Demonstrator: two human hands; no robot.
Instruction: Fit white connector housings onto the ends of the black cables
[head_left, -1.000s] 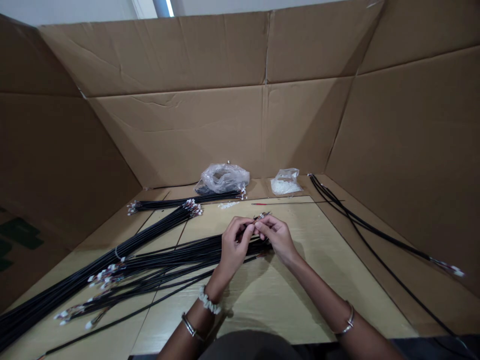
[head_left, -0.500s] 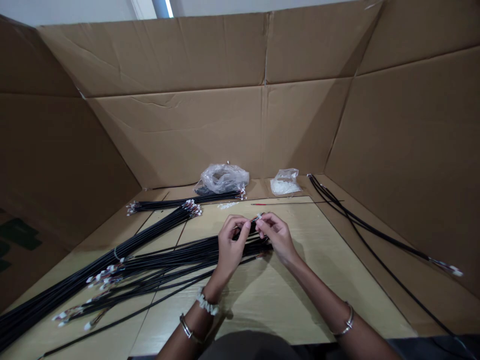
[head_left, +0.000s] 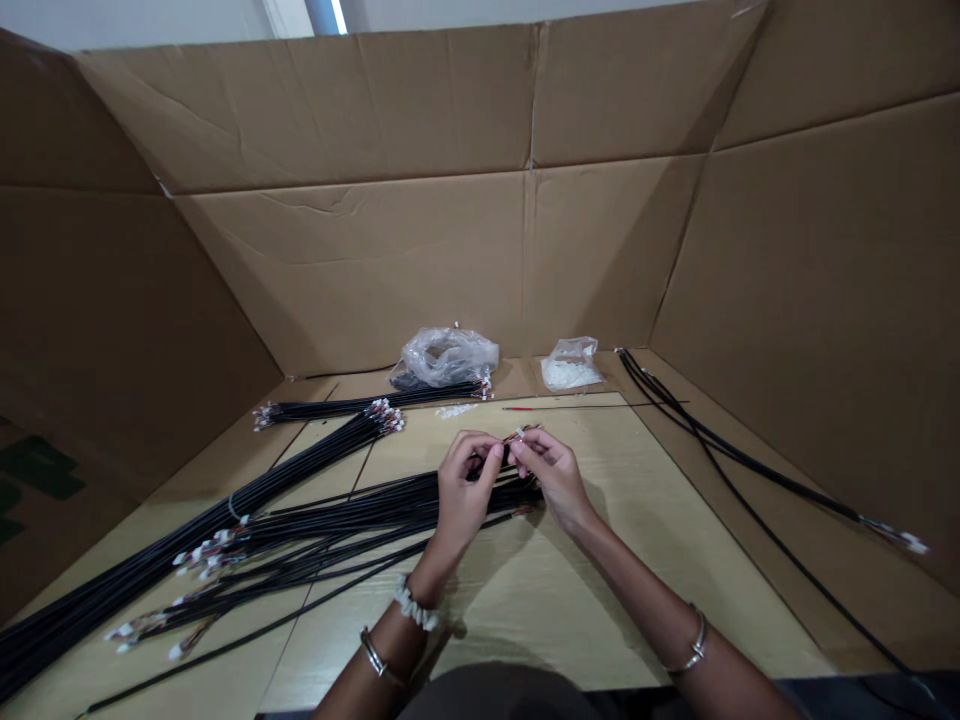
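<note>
Thumb and fingers of my left hand (head_left: 469,475) are closed on the end of a black cable, where thin coloured wires (head_left: 513,438) come out. My right hand (head_left: 551,470) pinches a small white connector (head_left: 520,432) at these wires, its fingertips almost touching the left ones. Some wire ends show past the connector. Just how the wires sit in it is too small to make out. Under and left of my hands lies a loose spread of black cables (head_left: 337,525), with white connectors (head_left: 214,548) on their left ends.
A tied cable bundle (head_left: 300,460) lies at the left, another bundle (head_left: 375,400) behind it. Two plastic bags, one crumpled (head_left: 450,355) and one with white pieces (head_left: 571,368), stand by the cardboard wall (head_left: 360,250). Loose white pieces (head_left: 455,410), a red-tipped thin rod (head_left: 517,408) and cables (head_left: 750,455) lie around.
More of the coloured wires shows at my fingertips, and the wire ends now point up to the right past the connector. Both hands have barely shifted.
</note>
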